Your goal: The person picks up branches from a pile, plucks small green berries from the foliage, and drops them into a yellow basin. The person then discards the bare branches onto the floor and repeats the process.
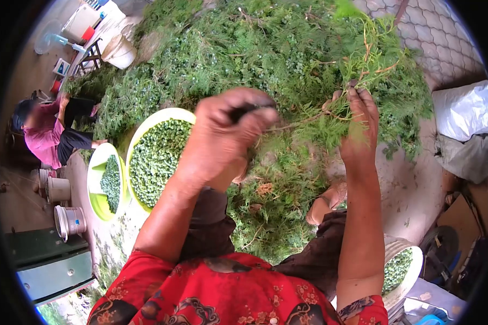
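Note:
My right hand (361, 114) is closed on a leafy conifer branch (366, 65), its thumb and fingers pinching the woody stem. Flat green sprays of the branch spread above and beside that hand. My left hand (234, 122), smeared by motion, has its fingers curled in toward the thumb. A thin stem runs from the right hand to just beside the left thumb; whether the left fingers grip anything is hidden. Below the left hand stands a yellow-green basin (171, 112) full of small green cones or berries. A second, tilted basin (96, 187) beside it holds fewer of them.
Cut conifer branches (244, 49) are heaped across the ground ahead and between my feet. A white bucket (412, 271) of green pieces stands at my right. At far left sits another person (46, 130). White sacks (466, 111) lie on the right; a lidded tub (69, 222) is on the left.

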### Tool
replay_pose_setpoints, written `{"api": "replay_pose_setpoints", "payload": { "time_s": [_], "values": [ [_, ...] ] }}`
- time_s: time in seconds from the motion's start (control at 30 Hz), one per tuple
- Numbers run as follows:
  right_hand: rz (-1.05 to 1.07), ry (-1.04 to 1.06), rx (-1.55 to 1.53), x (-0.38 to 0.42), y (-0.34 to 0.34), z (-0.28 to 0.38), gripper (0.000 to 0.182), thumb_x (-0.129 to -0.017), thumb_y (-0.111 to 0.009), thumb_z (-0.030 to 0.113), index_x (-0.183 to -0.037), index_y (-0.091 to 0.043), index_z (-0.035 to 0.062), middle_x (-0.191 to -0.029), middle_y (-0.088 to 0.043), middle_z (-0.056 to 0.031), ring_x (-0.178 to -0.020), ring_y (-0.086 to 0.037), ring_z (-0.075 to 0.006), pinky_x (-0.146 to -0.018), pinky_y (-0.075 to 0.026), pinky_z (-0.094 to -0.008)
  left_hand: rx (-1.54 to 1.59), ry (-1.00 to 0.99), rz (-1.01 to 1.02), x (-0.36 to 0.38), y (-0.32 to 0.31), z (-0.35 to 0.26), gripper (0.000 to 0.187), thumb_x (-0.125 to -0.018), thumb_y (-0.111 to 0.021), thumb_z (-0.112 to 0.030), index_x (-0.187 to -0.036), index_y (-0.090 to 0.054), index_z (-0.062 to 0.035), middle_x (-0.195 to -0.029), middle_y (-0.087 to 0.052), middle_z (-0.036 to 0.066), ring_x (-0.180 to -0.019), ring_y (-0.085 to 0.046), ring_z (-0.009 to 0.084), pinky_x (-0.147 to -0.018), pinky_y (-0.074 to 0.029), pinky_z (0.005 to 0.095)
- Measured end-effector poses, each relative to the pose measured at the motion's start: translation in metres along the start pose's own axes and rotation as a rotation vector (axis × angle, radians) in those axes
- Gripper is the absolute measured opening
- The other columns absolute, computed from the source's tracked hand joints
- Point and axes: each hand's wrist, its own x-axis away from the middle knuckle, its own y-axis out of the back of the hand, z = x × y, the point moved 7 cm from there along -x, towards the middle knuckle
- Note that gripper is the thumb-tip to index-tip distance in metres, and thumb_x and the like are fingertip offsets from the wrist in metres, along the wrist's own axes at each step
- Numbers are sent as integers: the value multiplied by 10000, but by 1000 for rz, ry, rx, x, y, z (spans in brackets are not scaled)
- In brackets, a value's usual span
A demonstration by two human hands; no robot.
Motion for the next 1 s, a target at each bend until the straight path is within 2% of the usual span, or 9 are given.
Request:
{"api": "replay_pose_setpoints", "payload": {
  "time_s": [0.17,0.3,0.4,0.47,0.6,0.67,0.77,0.83,1.0],
  "values": [
    [71,-58,30,1,-8,-4,179,-927,-483,195,-1000,-503,32,-831,-562,-69,-745,-577,-159,-657,-497,-263,-34,237,194,0,-18,37,105,-888,-526,-46,-915,-626,-40,-711,-557,-31,-603,-491,47,-540,-418,204],
    [31,-118,-68,2,-6,1,197,-918,-500,192,-1036,-511,34,-853,-571,-59,-754,-582,-152,-677,-498,-263,72,309,23,-2,20,62,147,-904,-521,-89,-1010,-622,-80,-752,-589,-30,-577,-472,38,-495,-390,176],
    [-103,-144,-38,-11,16,-16,188,-895,-538,190,-1012,-544,43,-872,-566,-35,-734,-546,-133,-658,-450,-245,-423,382,-26,3,72,76,215,-865,-502,-68,-1048,-612,-40,-901,-655,35,-675,-591,114,-593,-486,249],
    [-170,-163,-62,-14,28,-23,182,-878,-568,195,-991,-570,53,-878,-557,-15,-711,-507,-111,-635,-396,-220,-1312,383,233,16,94,91,280,-867,-491,-82,-1128,-572,-22,-1018,-646,103,-833,-623,198,-751,-496,317],
    [-82,-303,-190,-5,7,-31,146,-842,-603,177,-944,-568,78,-869,-541,22,-660,-417,-44,-505,-298,-191,-584,292,152,22,65,53,475,-841,-586,-148,-1283,-450,-38,-1207,-541,183,-1129,-512,246,-952,-387,330],
    [-39,-353,-261,-3,-5,-36,135,-836,-608,171,-934,-569,87,-863,-535,34,-640,-383,-23,-465,-264,-188,-658,-3,171,14,34,29,504,-840,-615,-195,-1288,-436,-47,-1263,-492,195,-1187,-457,241,-985,-347,308],
    [-28,-459,-158,7,-17,-38,148,-843,-605,214,-939,-579,104,-849,-525,42,-622,-369,-57,-502,-315,-215,-897,-409,158,10,13,13,393,-804,-642,-189,-1129,-532,4,-1028,-600,200,-934,-587,317,-788,-463,358],
    [29,-452,-126,11,-22,-33,191,-850,-595,229,-972,-564,84,-881,-547,8,-647,-434,-89,-548,-376,-238,-635,59,289,6,20,42,219,-832,-604,-156,-1000,-581,-18,-830,-606,179,-765,-612,280,-665,-467,345],
    [217,-455,-244,6,-26,-32,459,-864,-565,268,-1157,-406,-47,-1063,-572,-225,-960,-601,-314,-813,-508,-415,-757,262,99,41,150,49,161,-895,-520,-136,-926,-577,11,-651,-507,32,-593,-509,98,-554,-420,279]
  ]
}}
